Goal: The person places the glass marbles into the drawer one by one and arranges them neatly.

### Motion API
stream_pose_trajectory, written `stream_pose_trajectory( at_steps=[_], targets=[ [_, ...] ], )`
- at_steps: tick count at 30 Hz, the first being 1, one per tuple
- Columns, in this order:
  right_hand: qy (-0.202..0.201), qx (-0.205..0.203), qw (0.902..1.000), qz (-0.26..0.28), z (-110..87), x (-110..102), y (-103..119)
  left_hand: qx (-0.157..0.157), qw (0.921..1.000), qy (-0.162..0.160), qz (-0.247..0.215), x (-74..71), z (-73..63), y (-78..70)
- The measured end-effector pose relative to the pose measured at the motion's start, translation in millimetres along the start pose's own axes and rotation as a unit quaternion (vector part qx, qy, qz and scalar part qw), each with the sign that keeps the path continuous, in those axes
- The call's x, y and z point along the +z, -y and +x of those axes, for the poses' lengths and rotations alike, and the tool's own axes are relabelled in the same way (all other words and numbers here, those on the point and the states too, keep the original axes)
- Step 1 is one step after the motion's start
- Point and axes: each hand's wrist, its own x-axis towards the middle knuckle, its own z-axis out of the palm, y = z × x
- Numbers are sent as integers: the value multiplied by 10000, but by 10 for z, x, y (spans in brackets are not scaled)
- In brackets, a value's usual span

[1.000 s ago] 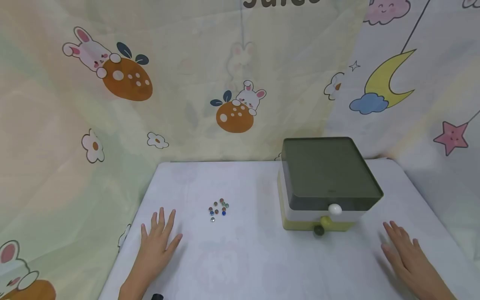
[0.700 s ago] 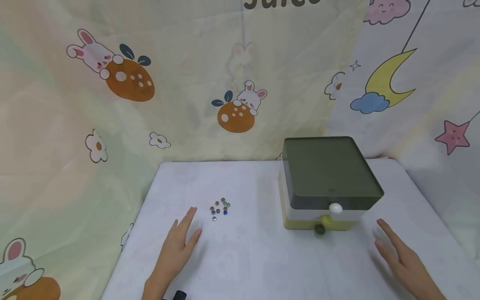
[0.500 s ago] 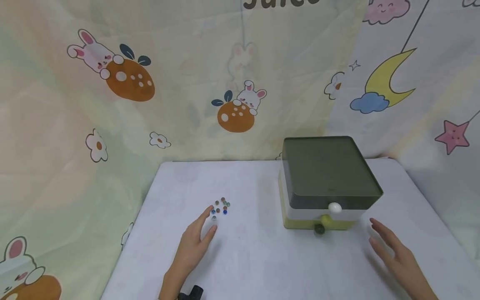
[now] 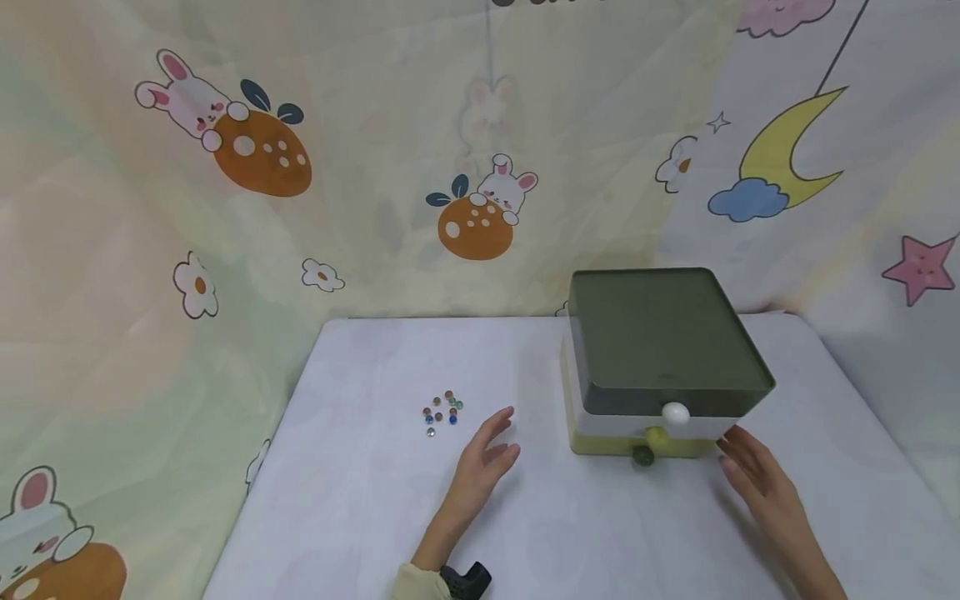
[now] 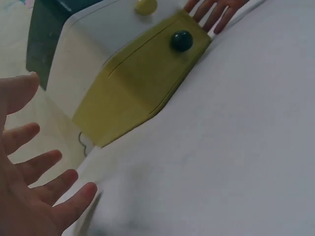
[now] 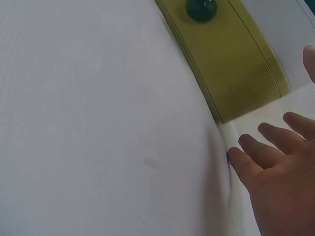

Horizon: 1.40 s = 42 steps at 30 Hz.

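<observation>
A stacked drawer box (image 4: 667, 342) stands at the right of the table, dark green on top, white in the middle and yellow-green below. Each tier has a round knob: white (image 4: 676, 413), yellow-green (image 4: 657, 437) and dark green (image 4: 642, 456). My left hand (image 4: 478, 475) hovers left of the box with fingers spread, holding nothing. Close to the box's front right corner is my right hand (image 4: 765, 492), fingers loosely extended and nothing in them; whether it touches the box I cannot tell. In the left wrist view, the yellow-green drawer (image 5: 147, 73) lies beyond the left fingers.
Several small glass marbles (image 4: 438, 417) lie in a loose cluster on the white table (image 4: 360, 500), left of my left hand. A printed cloth (image 4: 375, 167) hangs behind and at the sides. A black strap device (image 4: 467, 581) sits on the left wrist.
My left hand has swept right, past the marbles and toward the box. My right hand has moved left to the box's right corner. The view has tilted slightly; marbles and box stay put.
</observation>
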Motion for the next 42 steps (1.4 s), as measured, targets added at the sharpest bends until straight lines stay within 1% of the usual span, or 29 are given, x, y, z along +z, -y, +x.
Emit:
stream_pose_trajectory(
  at_steps=[4,7,10,12,14,17,20,23,25,28,33,37,42],
  targets=[
    [-26,91,9997,225,41,77,10,110,9987,296,-398,238,117,8],
    [17,458,9987,228,62,113,20,184,9971,472,-561,402,183,-9],
    [0,830,9963,236,69,145,51,278,9962,634,-532,555,247,-24],
    [-79,949,9950,288,69,170,75,367,9957,701,-478,645,286,-24],
    [-204,936,9946,387,71,201,83,455,9952,742,-437,715,318,-16],
    [-385,843,9946,466,80,251,81,562,9953,639,-469,795,352,-1],
    [-638,702,9945,440,91,299,94,622,9960,411,-482,855,376,-7],
    [-861,628,9937,350,107,331,131,598,9971,154,-446,897,399,-33],
    [-909,659,9931,328,121,343,159,621,9972,14,-427,915,414,-47],
    [-863,841,9923,274,141,358,202,691,9966,-107,-434,921,433,-46],
    [-766,1066,9909,304,166,369,240,744,9963,-124,-415,910,454,-13],
    [-682,1070,9914,335,196,368,253,749,9962,-121,-439,904,480,0],
    [-716,1034,9914,350,238,371,260,684,9965,-105,-459,896,529,8]
  ],
)
